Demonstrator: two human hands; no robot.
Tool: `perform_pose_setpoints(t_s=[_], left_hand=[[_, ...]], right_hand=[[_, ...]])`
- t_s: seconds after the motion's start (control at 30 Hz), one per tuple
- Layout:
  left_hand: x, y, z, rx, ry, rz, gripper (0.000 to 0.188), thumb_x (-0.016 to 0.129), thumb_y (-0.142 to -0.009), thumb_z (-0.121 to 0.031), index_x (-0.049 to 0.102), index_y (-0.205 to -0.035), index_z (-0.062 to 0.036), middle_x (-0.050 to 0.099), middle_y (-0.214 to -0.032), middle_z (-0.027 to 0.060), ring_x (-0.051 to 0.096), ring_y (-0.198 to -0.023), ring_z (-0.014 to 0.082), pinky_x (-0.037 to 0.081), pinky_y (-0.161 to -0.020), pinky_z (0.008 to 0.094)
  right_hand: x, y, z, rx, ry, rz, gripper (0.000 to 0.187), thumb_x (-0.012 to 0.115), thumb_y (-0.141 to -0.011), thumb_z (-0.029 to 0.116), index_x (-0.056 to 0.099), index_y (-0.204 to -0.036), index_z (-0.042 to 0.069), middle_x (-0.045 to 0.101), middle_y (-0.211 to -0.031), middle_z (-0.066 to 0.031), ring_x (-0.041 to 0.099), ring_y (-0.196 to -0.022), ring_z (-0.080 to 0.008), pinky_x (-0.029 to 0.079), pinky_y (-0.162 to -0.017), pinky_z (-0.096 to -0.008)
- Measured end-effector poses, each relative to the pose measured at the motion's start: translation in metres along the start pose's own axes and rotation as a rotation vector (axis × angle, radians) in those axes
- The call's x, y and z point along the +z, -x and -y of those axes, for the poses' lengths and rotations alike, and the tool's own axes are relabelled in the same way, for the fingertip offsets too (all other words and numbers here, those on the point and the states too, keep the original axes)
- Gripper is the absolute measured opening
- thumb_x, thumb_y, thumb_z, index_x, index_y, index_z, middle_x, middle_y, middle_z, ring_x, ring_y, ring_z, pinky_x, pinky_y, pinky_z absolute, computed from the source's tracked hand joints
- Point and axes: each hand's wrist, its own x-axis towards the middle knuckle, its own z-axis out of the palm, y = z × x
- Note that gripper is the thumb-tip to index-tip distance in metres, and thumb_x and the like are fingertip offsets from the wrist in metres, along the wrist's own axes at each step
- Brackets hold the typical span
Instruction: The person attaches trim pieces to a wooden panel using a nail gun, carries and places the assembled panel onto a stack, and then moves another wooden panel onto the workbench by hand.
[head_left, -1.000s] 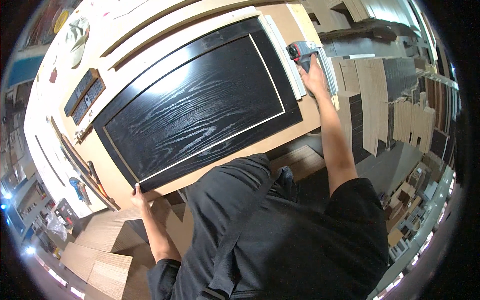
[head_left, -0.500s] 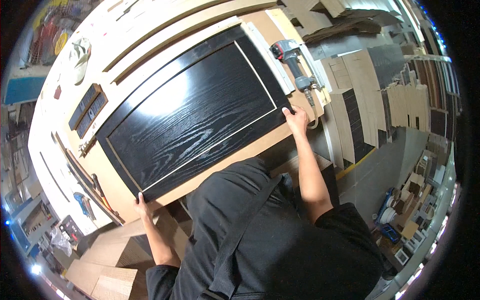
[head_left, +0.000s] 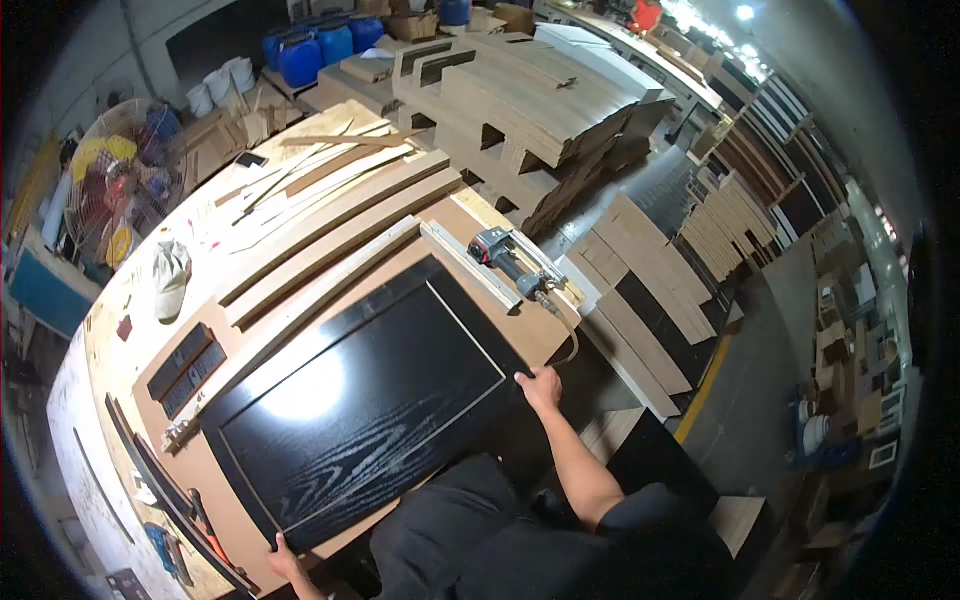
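A black wood-grain cabinet door panel (head_left: 395,400) with a thin pale line around its inner field lies before me, glare on its far left. My right hand (head_left: 541,387) grips its near right corner, thumb on top and fingers beneath the edge. At the near left corner my left hand (head_left: 284,558) holds on in the same way, partly cut by the lower part of the view. Beneath the panel is a brown board (head_left: 549,338). Along its far side runs a pale wooden strip (head_left: 310,300), and a metal-coloured strip (head_left: 470,268) lies off its right end.
A nail gun (head_left: 508,262) with a hose rests at the right. Two dark blocks (head_left: 187,370), a cap (head_left: 171,280) and a hammer (head_left: 208,525) lie leftward. Long wooden bars (head_left: 340,235) sit beyond. Stacked boards (head_left: 640,300) stand to the right, a fan (head_left: 125,175) far left.
My view has tilted up, showing more of the workshop. The panel has come toward me, with more brown board showing between it and the far and right strips. Both hands keep their grip.
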Motion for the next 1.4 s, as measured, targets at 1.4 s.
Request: perform_pose_setpoints(t_s=[1.4], left_hand=[[0.014, -0.134, -0.067, 0.616, -0.149, 0.129, 0.075, 0.067, -0.079, -0.059, 0.064, -0.081, 0.0159, 0.067, -0.079, 0.0290, 0.064, -0.076, 0.0443, 0.049, -0.070, 0.0494]], right_hand=[[-0.028, 0.153, -0.046, 0.361, -0.166, 0.143, 0.061, 0.060, -0.083, 0.054, 0.060, -0.125, 0.010, 0.060, -0.127, -0.0167, 0.055, -0.119, -0.0349, 0.044, -0.099, -0.0451]])
